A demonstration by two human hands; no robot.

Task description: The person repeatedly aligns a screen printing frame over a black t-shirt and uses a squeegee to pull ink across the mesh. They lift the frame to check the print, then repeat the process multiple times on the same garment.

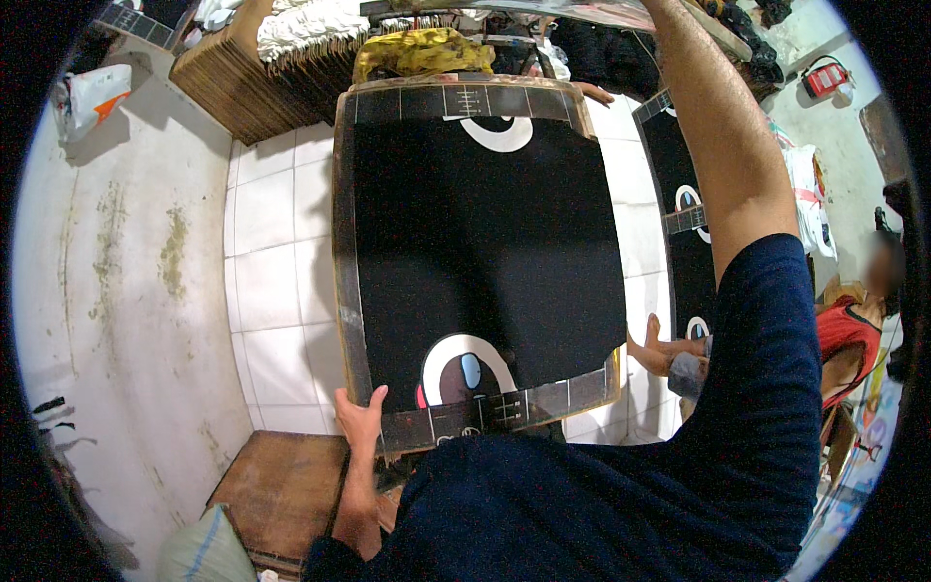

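Observation:
A large board (485, 233) bears black fabric printed with white-rimmed eye shapes, with dark ruled strips across both ends. My left hand (361, 412) grips its near-left edge, thumb and fingers apart around it. My right arm, in a navy short sleeve, reaches up past the board's right side and out of the top of the picture, so its hand is out of sight. A few fingers (593, 92) show at the board's far right corner, apparently another person's.
Stacked wooden boards (213, 78), white cloths (301, 34) and a yellow bundle (417, 53) lie beyond. Similar printed boards (687, 267) line the right, beside a person in red (844, 339). A fire extinguisher (824, 78) is back right; a wooden box (267, 485) sits near left.

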